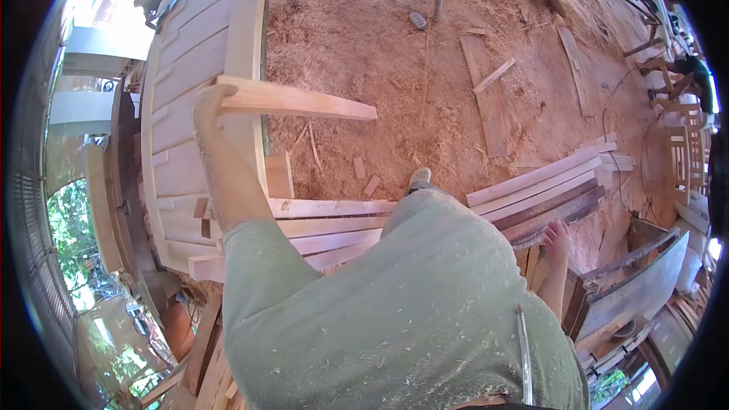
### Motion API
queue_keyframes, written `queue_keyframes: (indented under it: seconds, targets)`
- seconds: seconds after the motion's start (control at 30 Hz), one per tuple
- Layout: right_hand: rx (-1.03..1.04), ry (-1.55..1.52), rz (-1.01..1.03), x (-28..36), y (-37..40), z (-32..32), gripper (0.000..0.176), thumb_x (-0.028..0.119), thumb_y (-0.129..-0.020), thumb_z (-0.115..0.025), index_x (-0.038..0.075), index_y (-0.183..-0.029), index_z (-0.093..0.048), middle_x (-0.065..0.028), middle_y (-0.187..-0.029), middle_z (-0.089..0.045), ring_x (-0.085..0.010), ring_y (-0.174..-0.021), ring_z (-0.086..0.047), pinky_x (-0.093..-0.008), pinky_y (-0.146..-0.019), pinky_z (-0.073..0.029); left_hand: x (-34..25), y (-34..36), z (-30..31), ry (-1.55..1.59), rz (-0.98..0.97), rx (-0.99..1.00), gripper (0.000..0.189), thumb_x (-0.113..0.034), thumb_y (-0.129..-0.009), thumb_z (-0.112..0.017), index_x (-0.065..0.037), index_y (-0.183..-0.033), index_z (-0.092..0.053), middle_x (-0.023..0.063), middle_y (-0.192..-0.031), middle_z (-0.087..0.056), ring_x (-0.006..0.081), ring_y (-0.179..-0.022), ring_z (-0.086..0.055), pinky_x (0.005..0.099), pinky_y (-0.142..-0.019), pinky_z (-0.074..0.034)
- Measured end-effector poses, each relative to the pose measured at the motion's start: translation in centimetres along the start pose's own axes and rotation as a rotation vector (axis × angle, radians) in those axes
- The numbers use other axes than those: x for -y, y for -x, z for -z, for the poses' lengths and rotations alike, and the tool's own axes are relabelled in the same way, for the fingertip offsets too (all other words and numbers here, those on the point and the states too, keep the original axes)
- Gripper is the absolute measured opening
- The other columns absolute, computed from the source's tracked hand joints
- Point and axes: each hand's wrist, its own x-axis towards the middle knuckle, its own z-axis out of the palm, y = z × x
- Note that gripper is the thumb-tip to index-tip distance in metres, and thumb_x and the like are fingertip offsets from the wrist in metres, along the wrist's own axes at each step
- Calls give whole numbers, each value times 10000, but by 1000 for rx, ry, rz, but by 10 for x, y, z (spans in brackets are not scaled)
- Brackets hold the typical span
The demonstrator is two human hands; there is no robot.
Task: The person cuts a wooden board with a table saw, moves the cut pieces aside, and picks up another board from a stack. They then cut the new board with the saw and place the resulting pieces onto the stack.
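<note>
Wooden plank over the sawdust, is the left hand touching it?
Touching. The head view shows the left hand gripping one end of the wooden plank.

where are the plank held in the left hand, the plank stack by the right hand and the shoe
held plank (304, 102), head view, middle of its lit face
plank stack (543, 178), head view, middle of an upper board
shoe (419, 176), head view, toe cap

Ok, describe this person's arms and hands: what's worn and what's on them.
Both are bare, with no gloves. The left arm, sawdust-coated down to the left hand, comes out of a short green T-shirt sleeve flecked with shavings. The right arm and right hand are bare too. No watch or ring shows.
</note>
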Motion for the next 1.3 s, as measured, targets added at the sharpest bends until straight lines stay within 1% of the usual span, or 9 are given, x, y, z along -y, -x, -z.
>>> queue_keyframes:
  seconds: [0.23, 0.43, 0.5, 0.83, 0.9, 1.03, 1.17, 1.23, 1.3]
  targets:
    - [289, 473, -125, -57, 0, 1, 446, 354, -920, -618, 90, -1276, -569, -1, -948, -606, -122, -756, -574, -295, -620, -460, 79, -77, 17, 225, -125, -156, 581, -207, -708, -808, 65, -1187, -623, 165, -1071, -671, 227, -972, -625, 345, -838, -493]
    - [35, 351, -440, -75, 29, 53, 322, 306, -911, -623, 79, -1139, -606, 2, -882, -569, -119, -669, -535, -281, -556, -437, 70, -5, -47, 726, -263, -385, 493, -186, -750, -816, 84, -1126, -646, 156, -1042, -679, 223, -946, -637, 372, -854, -507]
    - [22, 331, -422, -78, 32, 60, 322, 306, -907, -626, 85, -1140, -597, 1, -883, -567, -116, -669, -534, -285, -553, -434, 66, -2, -87, 976, -442, -809, 410, -135, -727, -845, 103, -1016, -678, 154, -998, -689, 212, -878, -648, 355, -782, -532]
    - [-20, 159, -87, -27, 20, 48, 251, 296, -913, -613, 152, -1119, -605, 21, -839, -577, -81, -666, -532, -256, -518, -392, 45, 7, -46, 892, -317, -585, 484, -112, -709, -858, 99, -1073, -618, 155, -983, -675, 243, -881, -644, 394, -781, -533]
    - [5, 146, -96, -38, 15, 39, 260, 294, -910, -616, 145, -1123, -596, 10, -875, -587, -93, -683, -547, -272, -517, -399, 74, -21, -54, 868, -339, -693, 551, -141, -710, -866, 104, -1115, -584, 173, -1015, -661, 251, -884, -651, 440, -771, -533]
    - [160, 295, -219, -77, 12, 25, 350, 301, -905, -618, 118, -1203, -589, -18, -940, -605, -127, -739, -572, -297, -564, -440, 111, -52, -29, 838, -125, -448, 665, -295, -734, -861, 7, -1245, -562, 134, -1169, -616, 246, -1058, -586, 469, -827, -491]
    - [193, 372, -305, -76, 36, 7, 421, 309, -903, -612, 98, -1266, -579, -34, -943, -603, -146, -725, -574, -307, -586, -460, 138, -74, -41, 749, -85, -310, 639, -263, -755, -850, -26, -1273, -559, 119, -1168, -632, 254, -1053, -603, 469, -847, -496]
    - [199, 372, -302, -78, 32, 13, 386, 323, -913, -607, 113, -1235, -573, -10, -931, -582, -137, -721, -559, -300, -578, -449, 92, -29, -52, 489, 196, -315, 667, -248, -747, -860, -5, -1278, -537, 126, -1161, -645, 256, -1062, -617, 466, -871, -502]
    - [186, 358, -305, -79, 29, 23, 351, 336, -923, -601, 128, -1204, -566, 13, -920, -561, -129, -716, -544, -293, -570, -438, 109, -45, -76, 591, 108, -395, 611, -216, -759, -846, 45, -1228, -554, 170, -1164, -638, 269, -1056, -625, 446, -851, -525]
